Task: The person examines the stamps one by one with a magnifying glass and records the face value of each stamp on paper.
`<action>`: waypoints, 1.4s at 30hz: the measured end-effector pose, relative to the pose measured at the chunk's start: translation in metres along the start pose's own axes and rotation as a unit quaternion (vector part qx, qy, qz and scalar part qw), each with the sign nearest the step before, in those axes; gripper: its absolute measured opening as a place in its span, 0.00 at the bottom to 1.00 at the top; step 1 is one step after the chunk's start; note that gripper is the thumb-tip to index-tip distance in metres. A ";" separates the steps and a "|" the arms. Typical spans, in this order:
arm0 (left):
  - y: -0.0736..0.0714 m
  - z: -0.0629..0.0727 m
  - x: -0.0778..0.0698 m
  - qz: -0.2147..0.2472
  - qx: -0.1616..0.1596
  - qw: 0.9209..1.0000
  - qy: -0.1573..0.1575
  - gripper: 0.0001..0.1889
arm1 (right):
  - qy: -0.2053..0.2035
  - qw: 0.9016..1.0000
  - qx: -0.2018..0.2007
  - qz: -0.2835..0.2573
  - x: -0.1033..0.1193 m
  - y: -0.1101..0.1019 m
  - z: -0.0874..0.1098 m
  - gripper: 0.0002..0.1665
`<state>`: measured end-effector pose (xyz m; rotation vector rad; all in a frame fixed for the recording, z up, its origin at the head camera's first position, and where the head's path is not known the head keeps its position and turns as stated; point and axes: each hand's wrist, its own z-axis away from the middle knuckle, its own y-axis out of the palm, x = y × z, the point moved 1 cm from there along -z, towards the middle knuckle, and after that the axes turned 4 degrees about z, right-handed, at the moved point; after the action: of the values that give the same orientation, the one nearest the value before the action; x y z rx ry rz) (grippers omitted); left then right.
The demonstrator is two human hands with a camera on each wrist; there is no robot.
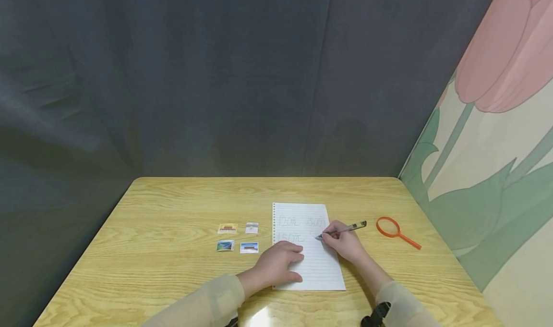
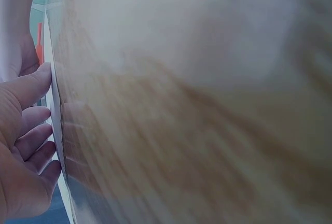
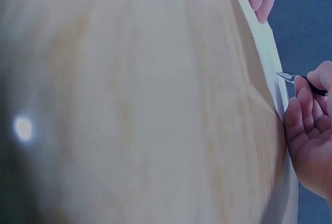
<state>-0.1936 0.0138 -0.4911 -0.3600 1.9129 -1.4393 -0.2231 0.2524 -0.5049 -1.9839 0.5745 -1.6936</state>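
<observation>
A lined sheet of paper (image 1: 315, 269) with punched holes along its left edge lies on the table, bearing handwritten figures in its upper part. My right hand (image 1: 345, 243) pinches a pen (image 1: 356, 225), its tip at the paper below the upper right figure. In the right wrist view the pen (image 3: 293, 77) points at the sheet, the fingers curled behind the tip. My left hand (image 1: 281, 263) rests on the left side of the sheet, fingers and thumb spread. The left wrist view shows this hand (image 2: 26, 146) with its fingertips on the paper's surface.
Left of the sheet lie small picture stamps: a yellow one (image 1: 227, 228), a grey one (image 1: 252, 228), a green-blue one (image 1: 225, 245) and a blue one (image 1: 249, 248). An orange magnifying glass (image 1: 406, 239) lies to the right. A dark curtain (image 1: 259, 77) hangs behind the table (image 1: 164, 250).
</observation>
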 end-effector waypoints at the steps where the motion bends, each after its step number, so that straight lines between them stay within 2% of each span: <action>1: 0.000 0.000 0.000 0.000 0.000 1.000 0.000 0.27 | 0.007 1.000 0.002 -0.001 0.000 0.000 0.001 0.04; 7: 0.000 0.000 -0.001 -0.004 0.001 1.000 0.003 0.27 | 0.019 0.999 0.029 -0.012 0.002 0.000 0.004 0.04; 19: 0.001 0.000 0.000 -0.005 0.003 1.000 0.002 0.27 | -0.022 0.998 0.053 -0.018 0.005 0.008 0.003 0.04; 31: 0.000 0.000 0.000 -0.005 0.002 1.000 0.004 0.27 | 0.013 1.000 -0.004 -0.010 0.001 0.006 -0.003 0.03; 42: -0.001 0.001 -0.001 -0.003 0.007 1.000 -0.004 0.27 | 0.019 1.000 -0.012 -0.008 0.003 0.006 -0.008 0.03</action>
<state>-0.1927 0.0136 -0.4904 -0.3636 1.8949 -1.4522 -0.2305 0.2454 -0.5054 -1.9819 0.5960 -1.7463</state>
